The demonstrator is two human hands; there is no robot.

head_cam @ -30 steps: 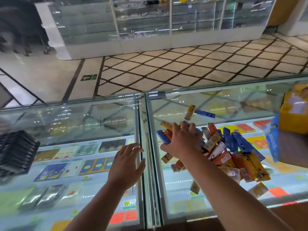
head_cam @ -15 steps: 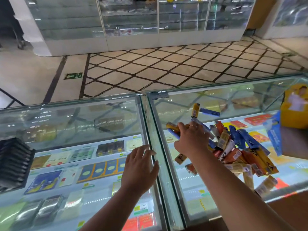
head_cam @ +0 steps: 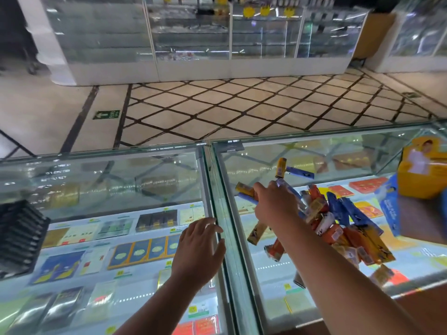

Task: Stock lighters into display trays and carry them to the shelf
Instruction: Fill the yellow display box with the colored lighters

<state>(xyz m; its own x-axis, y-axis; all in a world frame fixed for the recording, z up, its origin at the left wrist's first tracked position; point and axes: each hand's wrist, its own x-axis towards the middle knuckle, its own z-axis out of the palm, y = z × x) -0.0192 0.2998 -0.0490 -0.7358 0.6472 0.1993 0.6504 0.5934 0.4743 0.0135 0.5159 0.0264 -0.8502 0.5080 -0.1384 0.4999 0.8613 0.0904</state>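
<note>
A loose pile of orange, blue and white lighters (head_cam: 343, 226) lies on the glass counter (head_cam: 266, 160) right of the seam. My right hand (head_cam: 275, 204) reaches into the pile's left edge, fingers curled round a few lighters, one blue and one orange showing past my knuckles. My left hand (head_cam: 198, 247) hovers flat over the glass just left of the seam, fingers spread, holding nothing. A black slotted display tray (head_cam: 19, 238) sits on the counter at the far left.
A yellow box (head_cam: 420, 172) and a blue carton (head_cam: 390, 209) stand at the right edge. Under the glass lie packaged goods. Beyond the counter stretch tiled floor and white glass showcases (head_cam: 193, 44).
The camera has tilted up and shifted, so the counter sits lower in view. My right hand stays at the pile's left edge; my left hand drifted slightly toward the seam.
</note>
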